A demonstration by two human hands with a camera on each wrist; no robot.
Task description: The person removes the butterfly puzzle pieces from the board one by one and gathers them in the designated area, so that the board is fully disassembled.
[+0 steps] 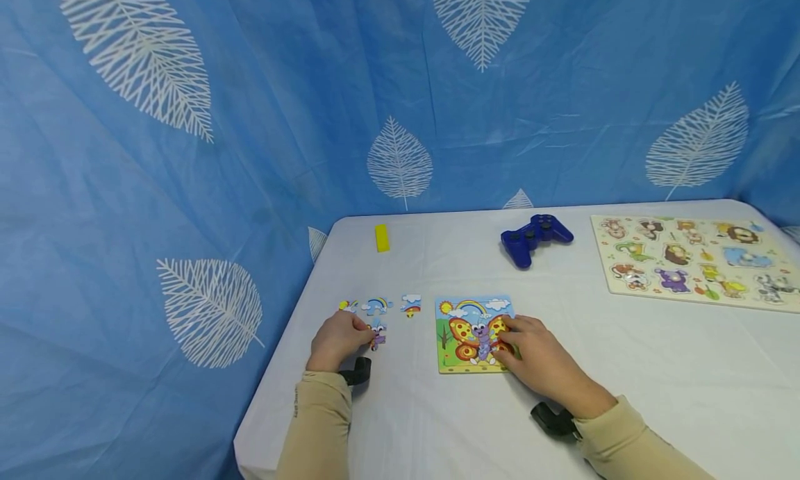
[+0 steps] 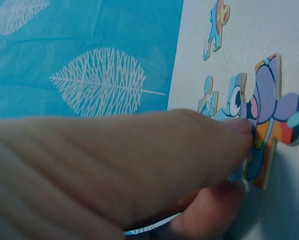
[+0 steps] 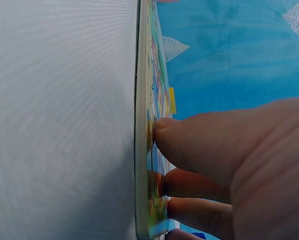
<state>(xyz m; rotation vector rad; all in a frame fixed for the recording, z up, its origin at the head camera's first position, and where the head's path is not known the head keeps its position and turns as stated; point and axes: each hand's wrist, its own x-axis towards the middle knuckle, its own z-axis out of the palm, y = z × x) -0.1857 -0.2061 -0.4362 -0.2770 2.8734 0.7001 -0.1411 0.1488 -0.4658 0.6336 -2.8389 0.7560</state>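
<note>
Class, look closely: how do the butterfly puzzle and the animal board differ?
The butterfly puzzle shows one scene; the animal board shows many small pictures on cream. The butterfly puzzle is smaller and squarish, the animal board larger and oblong. The right grip touches the butterfly puzzle; neither grip touches the animal board. Both lie flat on the white table.

The head camera looks forward and down from well above the white table toward the leaf-patterned blue curtain. Both wrist views are turned sideways: the left peers closely past the left hand's thumb at a butterfly puzzle piece, the right sits low, almost edge-on to the butterfly puzzle board. The head view shares both.
</note>
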